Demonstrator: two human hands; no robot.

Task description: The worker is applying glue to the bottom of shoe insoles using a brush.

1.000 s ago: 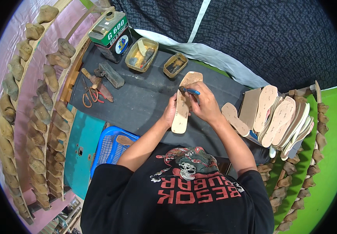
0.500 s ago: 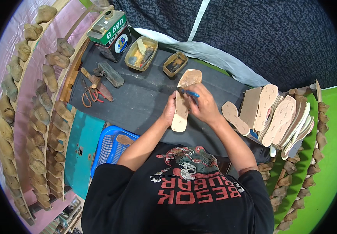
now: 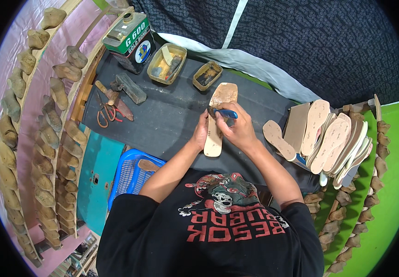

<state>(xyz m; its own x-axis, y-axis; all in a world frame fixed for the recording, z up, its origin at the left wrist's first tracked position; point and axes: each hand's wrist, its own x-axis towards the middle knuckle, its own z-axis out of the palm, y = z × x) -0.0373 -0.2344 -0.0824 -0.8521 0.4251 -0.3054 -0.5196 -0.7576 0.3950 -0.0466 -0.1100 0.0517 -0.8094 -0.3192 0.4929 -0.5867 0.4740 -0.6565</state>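
Note:
A tan shoe insole [image 3: 219,115] lies lengthwise on the dark work mat [image 3: 162,124]. My left hand [image 3: 201,131] presses on its left edge, fingers curled against it. My right hand [image 3: 237,128] is closed around a blue-handled brush [image 3: 225,113], whose tip rests across the middle of the insole.
A green glue can [image 3: 132,40], two open tins [image 3: 166,69] [image 3: 207,75], a hammer [image 3: 130,88] and orange-handled scissors [image 3: 104,113] sit at the mat's far left. Stacked insoles [image 3: 331,136] lie to the right. A blue basket [image 3: 132,175] stands at the near left. Wooden shoe lasts [image 3: 47,120] line the racks.
My right hand has shifted the brush slightly along the insole; the left hand stays pressed on its edge. Nothing else moved.

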